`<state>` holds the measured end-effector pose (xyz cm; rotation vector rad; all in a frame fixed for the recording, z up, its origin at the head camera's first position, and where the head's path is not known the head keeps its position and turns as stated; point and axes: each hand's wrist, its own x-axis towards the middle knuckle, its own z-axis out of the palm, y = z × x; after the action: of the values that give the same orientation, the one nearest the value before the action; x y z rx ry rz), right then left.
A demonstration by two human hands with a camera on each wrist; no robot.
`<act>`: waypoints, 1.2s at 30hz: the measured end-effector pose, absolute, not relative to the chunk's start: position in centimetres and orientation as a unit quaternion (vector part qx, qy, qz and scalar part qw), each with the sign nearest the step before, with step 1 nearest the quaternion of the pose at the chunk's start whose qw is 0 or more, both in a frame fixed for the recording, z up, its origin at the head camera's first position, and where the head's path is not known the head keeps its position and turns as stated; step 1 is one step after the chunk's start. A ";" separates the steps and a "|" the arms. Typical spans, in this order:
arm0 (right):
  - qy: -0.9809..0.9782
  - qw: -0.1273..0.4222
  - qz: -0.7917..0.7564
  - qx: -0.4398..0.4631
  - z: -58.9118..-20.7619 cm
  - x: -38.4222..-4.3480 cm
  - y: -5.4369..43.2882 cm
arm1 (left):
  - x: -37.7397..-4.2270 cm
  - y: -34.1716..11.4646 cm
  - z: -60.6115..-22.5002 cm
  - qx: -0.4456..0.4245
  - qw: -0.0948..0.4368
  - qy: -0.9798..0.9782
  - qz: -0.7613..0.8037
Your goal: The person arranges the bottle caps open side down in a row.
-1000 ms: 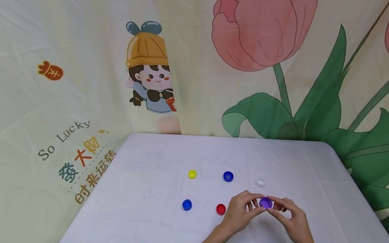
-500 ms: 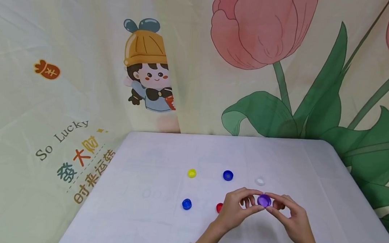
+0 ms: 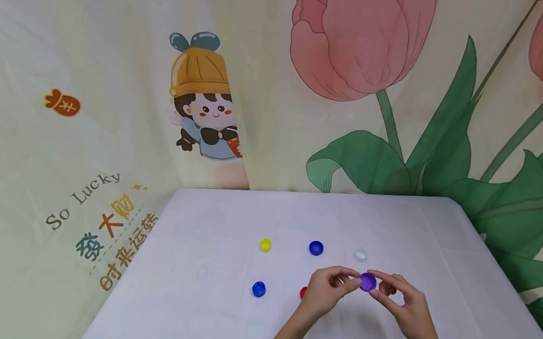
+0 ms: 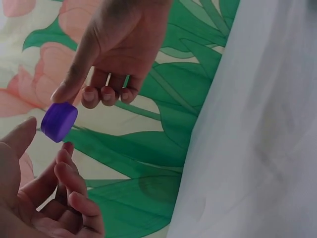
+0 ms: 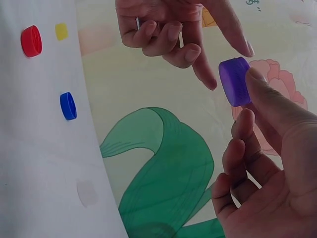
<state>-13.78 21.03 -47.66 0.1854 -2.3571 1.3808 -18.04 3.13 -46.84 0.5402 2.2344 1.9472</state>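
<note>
A purple bottle cap (image 3: 368,282) is held above the table, pinched between the thumb and index finger of my right hand (image 3: 408,307). My left hand (image 3: 325,293) is at its left side, thumb and index finger spread close to the cap. In the left wrist view, a small gap shows between the left thumb and the purple cap (image 4: 59,122); whether the left index fingertip touches it, I cannot tell. The right wrist view shows the ribbed side of the cap (image 5: 235,82). Partly hidden behind my left hand lies a red cap (image 3: 303,293).
On the white-covered table (image 3: 192,312) lie a yellow cap (image 3: 265,245), a blue cap (image 3: 316,248), another blue cap (image 3: 259,289) and a clear cap (image 3: 361,254). A printed curtain (image 3: 275,89) hangs behind the table's far edge.
Earlier, thumbs and index fingers of both hands held the purple cap. Now the left fingers have drawn slightly leftward off it, and the right hand keeps its pinch. The caps on the table stay put.
</note>
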 end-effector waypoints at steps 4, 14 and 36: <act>-0.854 0.192 0.480 0.057 -47.6 -13.7 21.0 | -18.1 3.2 -46.9 0.155 0.107 0.732 0.655; -0.860 0.172 0.478 0.048 -48.1 -13.8 21.2 | -18.1 3.2 -47.1 0.157 0.144 0.701 0.680; -0.855 0.177 0.482 0.071 -46.8 -13.5 20.6 | -18.6 3.3 -47.3 0.112 0.155 0.695 0.693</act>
<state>-13.55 20.55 -46.76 0.2017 -2.4205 1.3636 -18.59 3.29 -47.26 0.3205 1.9920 1.9847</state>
